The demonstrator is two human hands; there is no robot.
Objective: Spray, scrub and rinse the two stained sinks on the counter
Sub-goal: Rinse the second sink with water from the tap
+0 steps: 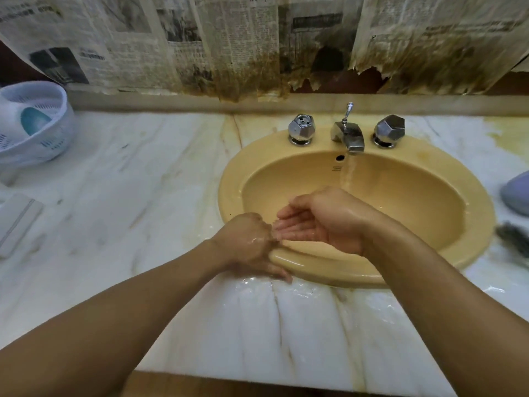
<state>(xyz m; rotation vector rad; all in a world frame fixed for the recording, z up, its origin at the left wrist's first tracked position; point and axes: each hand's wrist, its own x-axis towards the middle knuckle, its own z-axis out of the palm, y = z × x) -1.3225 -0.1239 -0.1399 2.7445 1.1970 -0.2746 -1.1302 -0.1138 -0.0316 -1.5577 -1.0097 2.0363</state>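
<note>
Counter [143, 173] L of sink [230, 193] free; tap [347, 136] blocks basin rear.

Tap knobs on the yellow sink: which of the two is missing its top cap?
The knob left of the spout: its top is open, showing a pale insert. The knob right of the spout has a closed, faceted chrome top.

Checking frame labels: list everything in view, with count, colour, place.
sink: 1, yellow, set in counter, right of centre
tap: 1, chrome, back of sink, water running
knobs: 2, chrome, either side of tap
counter: 1, white marble, wet at front
newspaper: several sheets, brown-stained, on wall
basket: 1, white, back left, teal thing inside
flat item: 1, white, left edge
blue item: 1, pale, right edge, cut off
dark item: 1, grey-black, right edge
left hand: 1, wet, on sink's front rim
right hand: 1, cupped palm up over bowl
</note>
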